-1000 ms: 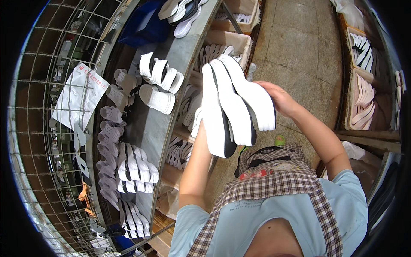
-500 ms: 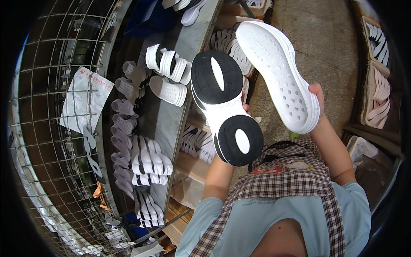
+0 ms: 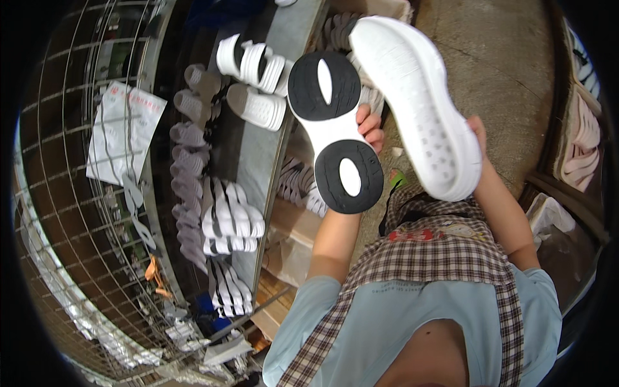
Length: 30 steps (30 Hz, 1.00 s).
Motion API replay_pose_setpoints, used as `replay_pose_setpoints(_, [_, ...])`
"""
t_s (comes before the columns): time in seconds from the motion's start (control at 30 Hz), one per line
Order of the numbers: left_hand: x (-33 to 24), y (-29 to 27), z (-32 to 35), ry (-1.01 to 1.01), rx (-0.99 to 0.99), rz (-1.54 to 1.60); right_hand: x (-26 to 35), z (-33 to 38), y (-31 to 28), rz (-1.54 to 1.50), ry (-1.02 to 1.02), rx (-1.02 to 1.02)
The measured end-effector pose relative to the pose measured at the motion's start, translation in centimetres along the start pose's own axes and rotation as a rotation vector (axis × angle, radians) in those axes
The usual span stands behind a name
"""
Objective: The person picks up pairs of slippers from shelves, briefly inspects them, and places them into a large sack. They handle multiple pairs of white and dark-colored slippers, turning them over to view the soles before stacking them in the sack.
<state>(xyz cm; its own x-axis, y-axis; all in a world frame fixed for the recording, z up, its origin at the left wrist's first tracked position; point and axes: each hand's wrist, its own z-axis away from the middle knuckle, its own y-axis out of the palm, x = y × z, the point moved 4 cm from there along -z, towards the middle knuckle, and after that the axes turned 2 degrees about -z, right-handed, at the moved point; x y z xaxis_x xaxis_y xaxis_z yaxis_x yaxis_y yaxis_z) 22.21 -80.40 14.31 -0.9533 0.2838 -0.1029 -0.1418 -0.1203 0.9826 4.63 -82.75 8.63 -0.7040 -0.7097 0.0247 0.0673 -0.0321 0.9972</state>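
Note:
My left hand (image 3: 370, 129) grips a shoe sole (image 3: 330, 132) at its narrow waist, fingers curled over the right edge. Its underside faces up, white with two black tread pads. Beside it, my right hand (image 3: 478, 134) holds a white shoe sole (image 3: 412, 97) by the heel-end edge; its hollowed, dimpled inner face shows, slightly blurred. Both soles are held in the air, close together, with their toe ends pointing away from me. Part of the right hand is hidden behind the white sole.
On the left, a grey bench (image 3: 248, 151) bears stacked white soles (image 3: 229, 213) and a row of greyish soles (image 3: 188, 174). A wire mesh (image 3: 58, 213) with a hanging paper sheet (image 3: 126, 132) stands beyond. At right, a box holds pinkish soles (image 3: 583, 138).
The tread-side sole has risen a little and my left fingers now show along its edge. The white sole has tipped, its inner face seen more aslant. The whole view has shifted slightly.

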Motion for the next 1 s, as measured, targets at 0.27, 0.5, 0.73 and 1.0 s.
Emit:
replay_pose_setpoints(0.27, [-1.5, 0.7, -0.2, 0.104, 0.018, 0.060, -0.2, -0.3, -1.1, -0.012, 0.013, -0.014])
replay_pose_setpoints(0.5, [-2.2, -0.3, -0.9, 0.265, -0.031, -0.247, -0.2, -1.3, -0.3, 0.141, 0.009, -0.003])
replay_pose_setpoints(0.73, [-2.4, -1.2, -2.0, 0.110, -0.355, -0.922, -1.9, -3.4, -2.1, 0.348, 0.103, -0.106])
replay_pose_setpoints(1.0, [-4.8, -1.6, -1.4, 0.109, -0.433, -1.564, -1.0, -6.5, -3.5, 0.599, 0.282, -0.077])
